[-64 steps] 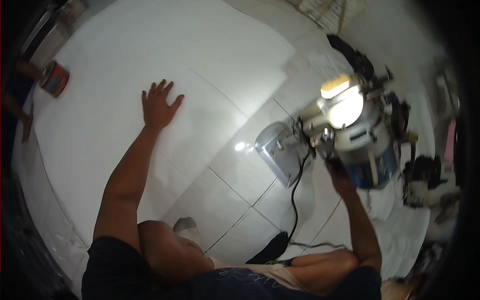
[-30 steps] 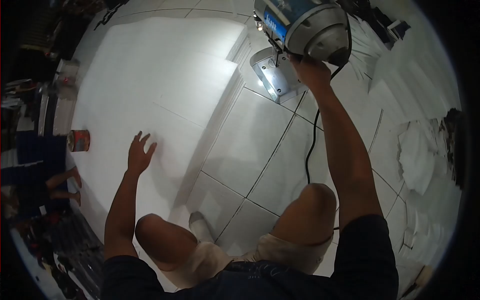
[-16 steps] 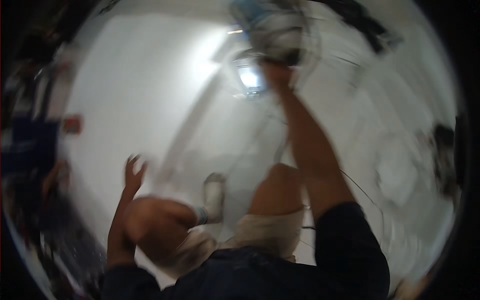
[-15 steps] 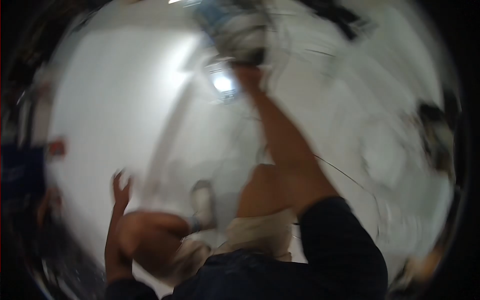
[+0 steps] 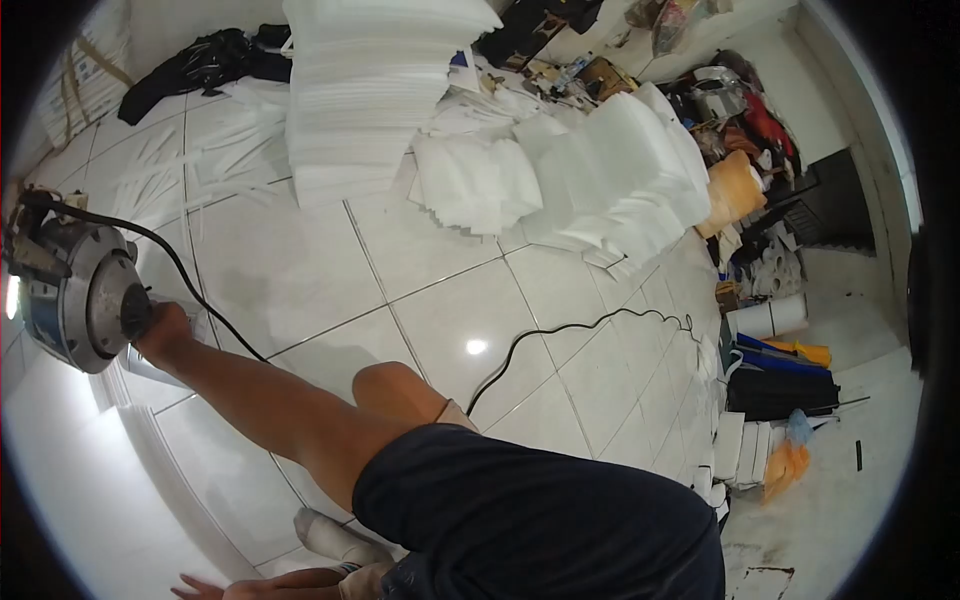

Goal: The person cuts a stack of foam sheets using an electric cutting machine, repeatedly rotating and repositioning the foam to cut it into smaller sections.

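My right hand [image 5: 165, 335] is closed at the handle of an electric cutting machine [image 5: 85, 295], at the left of the view. The machine has a round metal motor housing, a bluish side and a lit lamp. Its black cord [image 5: 185, 270] arches over my forearm. Below the motor, the lower part of the machine is mostly hidden by my hand and the housing. A thick stack of white foam sheets [image 5: 150, 490] lies beside it. My left hand [image 5: 200, 588] shows at the bottom edge, fingers spread, near that stack and holding nothing visible.
Tall piles of white foam sheets [image 5: 365, 120] and lower foam stacks [image 5: 620, 175] stand on the tiled floor [image 5: 450, 300]. A black cable [image 5: 560, 328] snakes across the tiles. Foam strips [image 5: 150, 165] litter the back left. Rolls and mixed goods [image 5: 780, 385] line the right wall.
The view has swung right and become sharp. The cutting machine, still in my right hand, now appears at the left instead of top centre. My left hand has shifted to the bottom edge.
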The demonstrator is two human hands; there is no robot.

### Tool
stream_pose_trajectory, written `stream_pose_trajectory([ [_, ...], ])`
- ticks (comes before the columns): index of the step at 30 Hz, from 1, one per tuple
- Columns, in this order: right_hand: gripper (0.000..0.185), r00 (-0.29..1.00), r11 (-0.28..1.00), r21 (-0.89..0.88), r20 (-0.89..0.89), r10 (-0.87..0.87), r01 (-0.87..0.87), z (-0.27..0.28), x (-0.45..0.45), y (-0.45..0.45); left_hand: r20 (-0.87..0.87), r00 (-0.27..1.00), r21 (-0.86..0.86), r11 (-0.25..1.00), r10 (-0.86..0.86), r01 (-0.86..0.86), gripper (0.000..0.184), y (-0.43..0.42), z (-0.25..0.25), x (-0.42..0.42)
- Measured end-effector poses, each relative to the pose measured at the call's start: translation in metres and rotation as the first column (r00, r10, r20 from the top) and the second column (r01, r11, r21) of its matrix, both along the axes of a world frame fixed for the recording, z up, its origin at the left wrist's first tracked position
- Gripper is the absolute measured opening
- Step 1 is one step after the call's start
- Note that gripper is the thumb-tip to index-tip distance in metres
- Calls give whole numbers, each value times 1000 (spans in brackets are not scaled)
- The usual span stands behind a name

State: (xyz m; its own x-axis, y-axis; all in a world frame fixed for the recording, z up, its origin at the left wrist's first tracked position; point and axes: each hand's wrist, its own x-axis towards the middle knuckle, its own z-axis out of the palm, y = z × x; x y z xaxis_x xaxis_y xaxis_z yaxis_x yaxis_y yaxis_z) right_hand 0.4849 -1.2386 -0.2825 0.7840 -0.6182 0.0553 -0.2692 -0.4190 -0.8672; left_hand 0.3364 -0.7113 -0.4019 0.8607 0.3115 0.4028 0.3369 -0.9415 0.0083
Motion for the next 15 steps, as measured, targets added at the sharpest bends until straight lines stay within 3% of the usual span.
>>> stream_pose_trajectory([
  [5, 21, 998, 997, 71, 40, -38, 36, 14, -29, -4, 47, 990, 189, 974, -137, 125, 60, 16, -21, -9],
  [9, 28, 997, 997, -3, -25, -74, 74, 36, -42, -5, -94, 995, 166, 986, -20, 35, 65, -7, 8, -19],
  [11, 31, 990, 994, 18, -90, -109, 111, 23, -37, -4, -112, 992, -88, 995, -62, 53, 76, -17, 27, -21],
  [12, 30, 996, 996, -50, -47, -80, 78, 27, -37, -3, -165, 969, -63, 982, -184, 175, 77, -14, 30, -26],
  [15, 28, 998, 971, -234, 36, -44, 51, 35, -43, -3, -200, 979, -112, 993, -42, 20, 77, -42, 57, -27],
])
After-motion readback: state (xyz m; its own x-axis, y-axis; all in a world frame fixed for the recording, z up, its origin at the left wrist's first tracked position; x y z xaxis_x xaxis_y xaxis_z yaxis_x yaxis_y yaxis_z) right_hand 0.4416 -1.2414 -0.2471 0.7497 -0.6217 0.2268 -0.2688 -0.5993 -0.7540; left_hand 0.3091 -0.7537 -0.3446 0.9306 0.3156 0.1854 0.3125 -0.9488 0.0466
